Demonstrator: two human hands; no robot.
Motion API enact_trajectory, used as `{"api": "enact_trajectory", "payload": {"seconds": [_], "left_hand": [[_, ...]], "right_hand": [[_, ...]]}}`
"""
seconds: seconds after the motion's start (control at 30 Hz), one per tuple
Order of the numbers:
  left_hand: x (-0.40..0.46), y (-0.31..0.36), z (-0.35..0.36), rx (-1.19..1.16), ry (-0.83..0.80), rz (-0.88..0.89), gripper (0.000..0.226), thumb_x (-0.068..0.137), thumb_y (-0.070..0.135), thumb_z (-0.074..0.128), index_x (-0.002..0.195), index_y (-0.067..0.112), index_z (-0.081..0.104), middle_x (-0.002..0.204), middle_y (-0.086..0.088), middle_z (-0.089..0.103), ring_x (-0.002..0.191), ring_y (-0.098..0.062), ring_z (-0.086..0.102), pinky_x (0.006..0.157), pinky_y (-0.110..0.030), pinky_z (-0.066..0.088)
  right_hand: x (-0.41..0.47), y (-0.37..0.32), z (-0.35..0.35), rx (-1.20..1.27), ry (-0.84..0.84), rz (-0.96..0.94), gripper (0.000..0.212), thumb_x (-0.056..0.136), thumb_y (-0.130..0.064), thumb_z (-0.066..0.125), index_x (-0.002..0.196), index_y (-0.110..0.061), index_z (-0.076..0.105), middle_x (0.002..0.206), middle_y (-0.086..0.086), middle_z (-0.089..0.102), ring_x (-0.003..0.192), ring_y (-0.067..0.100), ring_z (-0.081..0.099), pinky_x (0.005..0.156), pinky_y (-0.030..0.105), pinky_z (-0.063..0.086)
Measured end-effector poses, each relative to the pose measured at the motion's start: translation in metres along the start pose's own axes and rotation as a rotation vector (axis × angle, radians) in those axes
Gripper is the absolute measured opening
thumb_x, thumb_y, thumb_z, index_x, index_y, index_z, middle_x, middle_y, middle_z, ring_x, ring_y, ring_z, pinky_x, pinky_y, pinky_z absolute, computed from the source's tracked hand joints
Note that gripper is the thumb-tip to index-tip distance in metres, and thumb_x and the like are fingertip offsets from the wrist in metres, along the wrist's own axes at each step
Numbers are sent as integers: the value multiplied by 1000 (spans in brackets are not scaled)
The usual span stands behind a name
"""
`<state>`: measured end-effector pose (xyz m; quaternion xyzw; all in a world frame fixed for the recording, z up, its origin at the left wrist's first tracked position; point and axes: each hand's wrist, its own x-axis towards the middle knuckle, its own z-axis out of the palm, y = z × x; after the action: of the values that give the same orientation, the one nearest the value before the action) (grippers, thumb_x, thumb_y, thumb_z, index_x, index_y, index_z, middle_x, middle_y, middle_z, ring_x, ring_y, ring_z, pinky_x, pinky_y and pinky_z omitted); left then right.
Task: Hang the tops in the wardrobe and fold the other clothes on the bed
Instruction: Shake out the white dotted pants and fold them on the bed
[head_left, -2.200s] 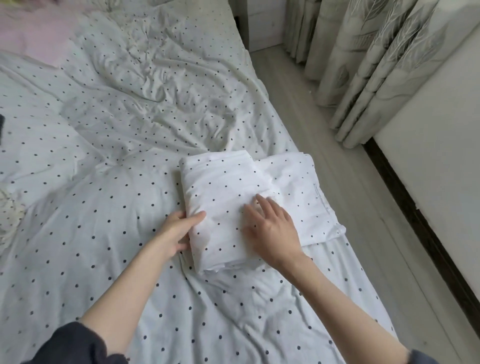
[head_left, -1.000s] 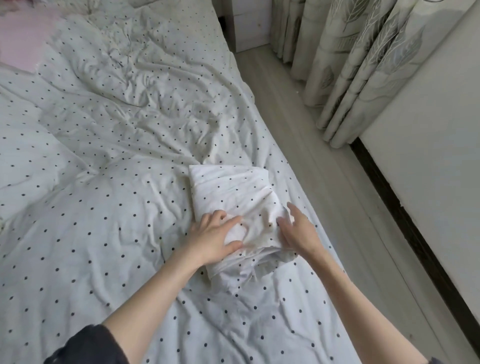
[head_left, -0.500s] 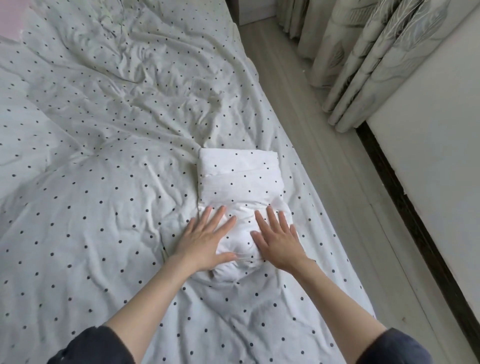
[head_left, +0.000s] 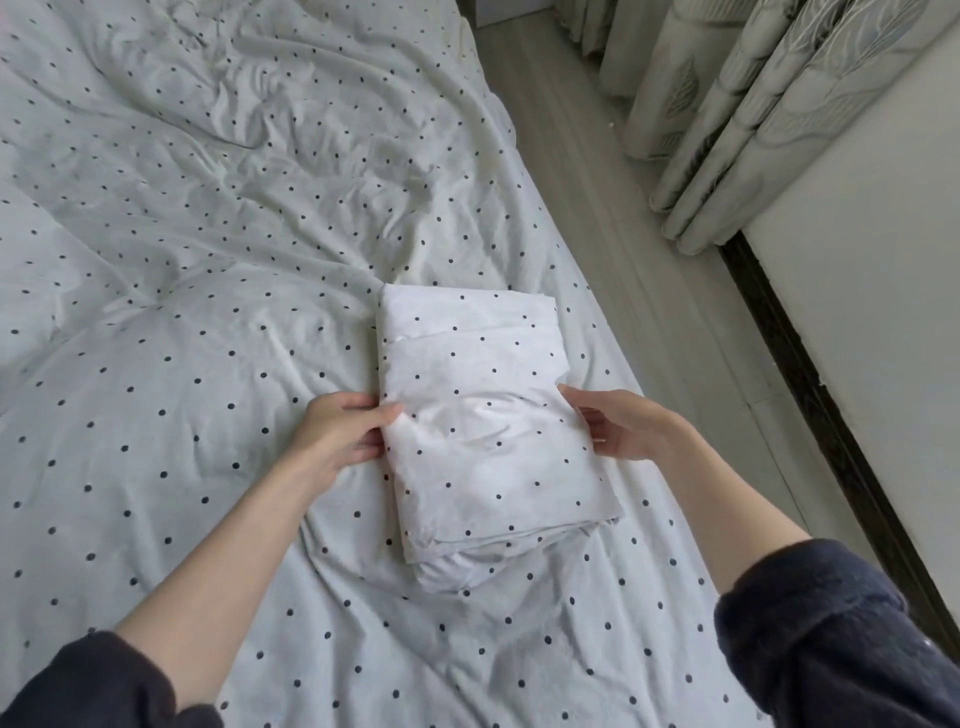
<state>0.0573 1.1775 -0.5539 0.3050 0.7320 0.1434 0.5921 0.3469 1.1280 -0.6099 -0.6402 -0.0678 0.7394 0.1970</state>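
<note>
A folded white garment with small dark dots lies as a thick rectangular bundle near the right edge of the bed. My left hand grips its left side, thumb on top and fingers under the edge. On the opposite side my right hand holds the bundle with fingers curled against it. The near end of the bundle shows several stacked layers. The wardrobe is not in view.
The bed's dotted white cover is rumpled toward the far side. A strip of pale wooden floor runs along the bed's right edge. Leaf-patterned curtains hang at the upper right beside a white wall with a dark skirting.
The garment went from two side-by-side halves to one compact bundle. Both hands pressed flat on its near end, then moved to its two sides and took hold.
</note>
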Motion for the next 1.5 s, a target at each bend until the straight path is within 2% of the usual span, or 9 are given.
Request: {"api": "enact_trajectory", "payload": {"seconds": [0.27,0.47,0.7,0.8,0.93,1.0,1.07,1.27,1.5], "left_hand": [[-7,13,-11,34,-63,-19,10,80,5,71,87,7,65,82,-6,71,68,-13,68,57,-19,56],[-5,49,-60,228,134,174,20,82,3,68,102,1,66,75,-4,69,59,-6,64,56,-13,49],[-35,9,-88,386,-66,75,39,78,24,75,111,17,57,103,2,66,88,-8,63,66,-17,49],[-45,-15,-105,371,-155,-10,55,71,26,80,118,21,51,111,9,63,101,-6,61,80,-21,48],[-44,-38,-114,202,-154,-56,41,73,10,78,109,14,59,105,-1,69,95,-12,65,77,-23,50],[-38,-38,-116,208,-82,-6,27,75,3,76,96,13,62,94,-3,70,88,-17,64,73,-24,50],[-28,-31,-125,263,14,69,23,73,3,77,90,12,64,88,-3,66,85,-17,60,72,-27,45],[3,1,-151,55,383,168,54,75,12,77,124,8,54,117,-4,53,106,-17,50,87,-26,37],[-32,-49,-143,-292,43,-122,63,53,31,81,111,14,63,104,-4,72,101,-20,65,94,-39,47]], "right_hand": [[-10,5,9,34,-51,5,13,80,-16,72,87,-7,66,71,1,68,59,12,63,52,20,51],[-49,35,64,-174,-308,109,19,84,-13,67,88,5,68,82,15,69,71,20,68,64,26,59],[-54,-30,74,-498,346,-594,22,91,-32,57,85,-13,65,90,0,65,81,15,60,67,20,47],[-42,-61,91,-770,275,-791,36,88,-37,63,119,-18,61,123,-3,56,112,12,51,87,18,36],[-13,-87,116,-966,123,-546,51,86,-37,65,131,-16,52,125,1,54,114,17,50,84,21,34],[-3,-86,126,-939,132,-436,20,85,-28,61,92,-9,65,81,3,54,75,18,49,65,24,37],[2,-80,135,-945,177,-420,19,83,-19,57,69,-8,50,64,4,39,59,18,33,52,24,29],[-8,-71,126,-879,83,-282,17,78,-14,68,67,-7,56,69,8,52,65,17,48,60,21,45],[1,-71,106,-580,-103,-154,61,70,-41,79,63,-22,21,68,3,19,69,20,18,72,33,22]]}}
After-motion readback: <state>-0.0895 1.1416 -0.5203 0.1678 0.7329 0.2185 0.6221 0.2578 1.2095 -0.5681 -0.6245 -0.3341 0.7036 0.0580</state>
